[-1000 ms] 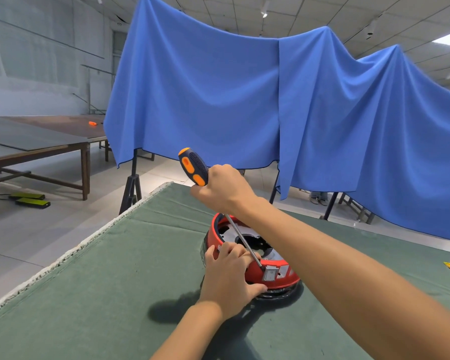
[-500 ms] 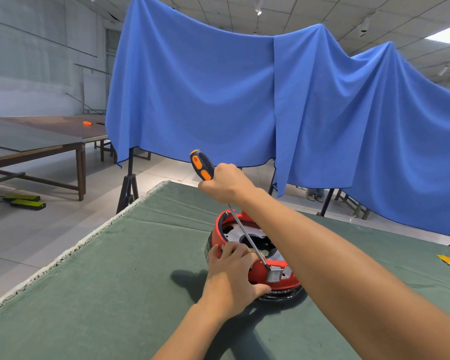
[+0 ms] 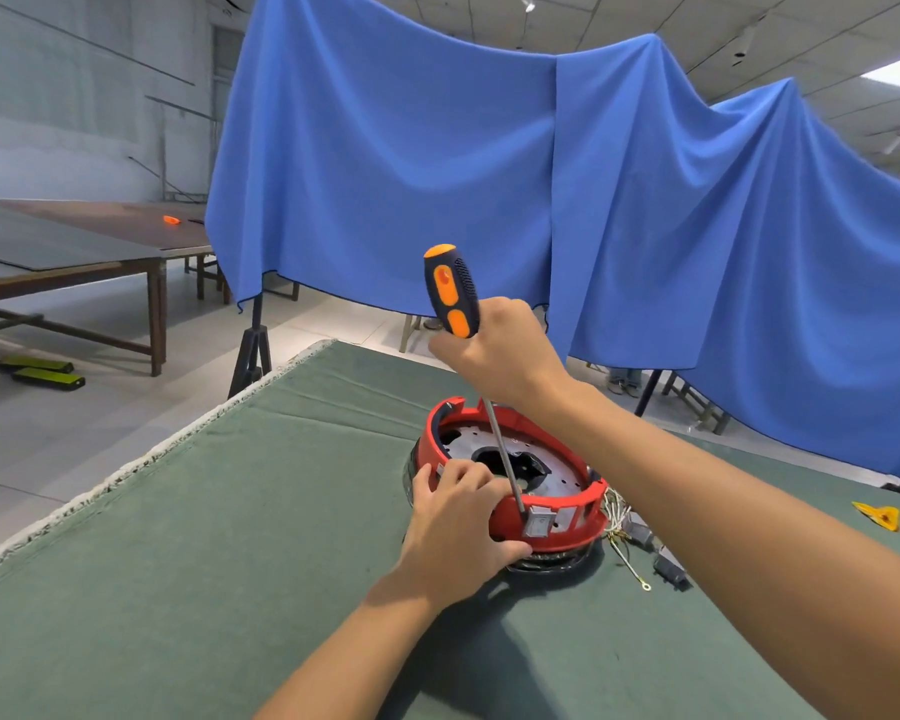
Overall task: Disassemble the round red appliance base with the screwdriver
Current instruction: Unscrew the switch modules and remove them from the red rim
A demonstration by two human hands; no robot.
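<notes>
Screwdriver (image 3: 452, 293) gripped low on its orange-and-black handle in the curled right hand (image 3: 494, 350), shaft slanting down to a grey metal bracket (image 3: 539, 522) on the near rim. Round red appliance base (image 3: 520, 475) on green cloth (image 3: 204, 537) under both hands, left hand (image 3: 458, 532) clasping its near-left rim, fingers curled over the top. Loose wires (image 3: 627, 517) just right of the base, below the right forearm.

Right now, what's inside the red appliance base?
Inside the red appliance base lies a silver metal plate with a dark central opening. The screwdriver shaft crosses it. The right arm hides the far side.
</notes>
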